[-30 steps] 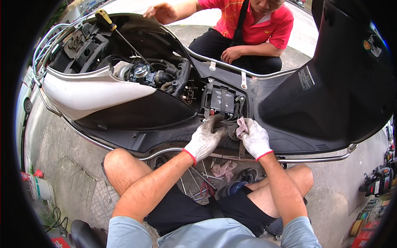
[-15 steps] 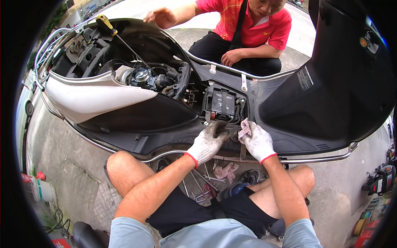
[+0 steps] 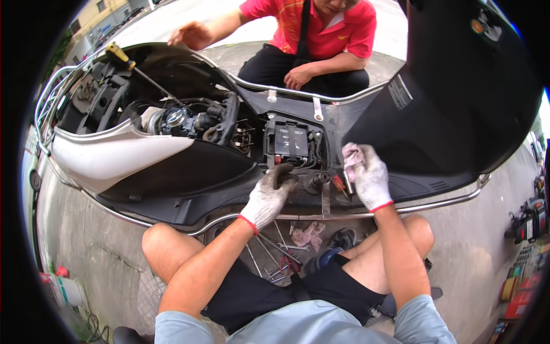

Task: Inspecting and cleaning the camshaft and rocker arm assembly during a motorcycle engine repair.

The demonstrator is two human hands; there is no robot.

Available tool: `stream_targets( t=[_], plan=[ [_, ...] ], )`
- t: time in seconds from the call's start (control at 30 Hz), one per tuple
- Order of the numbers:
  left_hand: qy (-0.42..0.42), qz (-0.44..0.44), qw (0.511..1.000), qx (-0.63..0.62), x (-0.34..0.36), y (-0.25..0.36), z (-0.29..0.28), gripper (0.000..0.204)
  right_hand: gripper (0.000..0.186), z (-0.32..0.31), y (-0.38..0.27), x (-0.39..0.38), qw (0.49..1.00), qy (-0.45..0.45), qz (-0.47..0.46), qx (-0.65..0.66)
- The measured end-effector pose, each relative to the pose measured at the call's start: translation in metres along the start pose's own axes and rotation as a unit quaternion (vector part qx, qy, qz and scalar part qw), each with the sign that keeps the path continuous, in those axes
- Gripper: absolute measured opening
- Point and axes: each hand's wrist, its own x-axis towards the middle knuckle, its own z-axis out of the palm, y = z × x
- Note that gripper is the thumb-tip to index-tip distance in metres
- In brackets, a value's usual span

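Note:
My left hand, in a stained white glove, has loosely curled fingers apart beside a dark toothed gear on the scooter's footboard. My right hand, gloved too, grips a crumpled pink cloth. Under and beside it lie a short metal cylinder and a small red-orange object, too small to name. An exposed black battery sits above my hands. To its left the engine bay is uncovered, with a long yellow-handled screwdriver slanting into it.
A person in red squats across the scooter, one hand at the body panel's edge. Wrenches and red-handled pliers lie between my legs near another pink rag. A bucket stands left; tool cases are at right.
My right hand has moved right and up with the cloth, away from the gear, uncovering it and the small objects. The view has shifted, so the scooter sits farther left in the picture.

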Motion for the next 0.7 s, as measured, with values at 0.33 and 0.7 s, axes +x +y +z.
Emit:
stream_targets(
  t=[0.33, 0.7],
  plan=[
    [-0.045, -0.055, 0.995, -0.069, -0.014, 0.021, -0.001, 0.042, 0.022, -0.19, -0.039, -0.061, 0.959, 0.23, -0.076, 0.146],
    [-0.073, -0.08, 0.992, -0.068, -0.024, 0.002, 0.008, 0.038, 0.02, -0.2, 0.161, -0.213, 0.884, 0.338, 0.271, 0.174]
  ],
)
